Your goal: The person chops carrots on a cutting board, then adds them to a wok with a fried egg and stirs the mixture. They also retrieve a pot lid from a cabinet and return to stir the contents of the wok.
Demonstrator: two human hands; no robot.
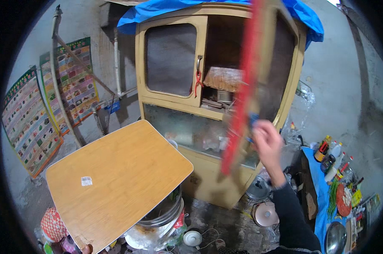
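Observation:
My right hand (267,136) has its fingers curled at the open right door (263,50) of a cream wooden cabinet (207,165). Blue material (253,119) shows at my fingers, and a red strip (247,82) runs down the door's free edge; motion blurs both. Behind the door, a shelf holds a brown fringed item (224,77) under clear plastic. A rectangular wood-grain board (121,171) with a white sticker (86,181) fills the left foreground. At its near corner only a digit of my left hand (87,249) shows, pressed on the surface; the other fingers are hidden.
A large metal pot (175,203) stands partly beneath the board. On the floor are a white lidded kettle (192,238) and a pinkish lidded pot (265,214). At right, a blue-covered table (320,184) bears bottles (323,149), green onions (333,197) and a red plate (341,203).

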